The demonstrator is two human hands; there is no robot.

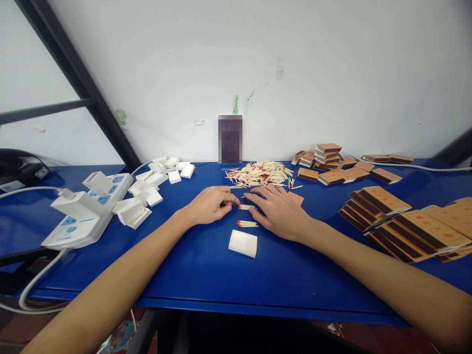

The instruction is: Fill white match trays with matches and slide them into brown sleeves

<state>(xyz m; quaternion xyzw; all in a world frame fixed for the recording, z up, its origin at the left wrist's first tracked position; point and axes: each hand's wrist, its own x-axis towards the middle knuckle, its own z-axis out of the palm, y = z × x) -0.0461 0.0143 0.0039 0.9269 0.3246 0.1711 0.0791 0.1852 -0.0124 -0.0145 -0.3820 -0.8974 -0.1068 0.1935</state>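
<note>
My left hand (212, 205) rests on the blue table with its fingers curled together. Its fingertips are beside the red heads of a small bundle of matches (246, 207); whether anything is pinched in them is hidden. From the other side, my right hand (278, 211) reaches over with fingers spread, its thumb by the bundle's plain ends. A single match lies under its fingertips. Nearer me is a second small bundle of matches (248, 224), and below that a white matchbox tray (243, 243). A large heap of loose red-headed matches (261, 173) lies just beyond both hands.
White matchbox trays (147, 182) are piled at the left, beside a power strip (88, 211) with plugs and cables. Orange-brown matchbox sleeves (332, 164) are stacked at the back right, with larger stacks (405, 221) nearer. A pixelated dark rectangle (230, 140) stands against the wall.
</note>
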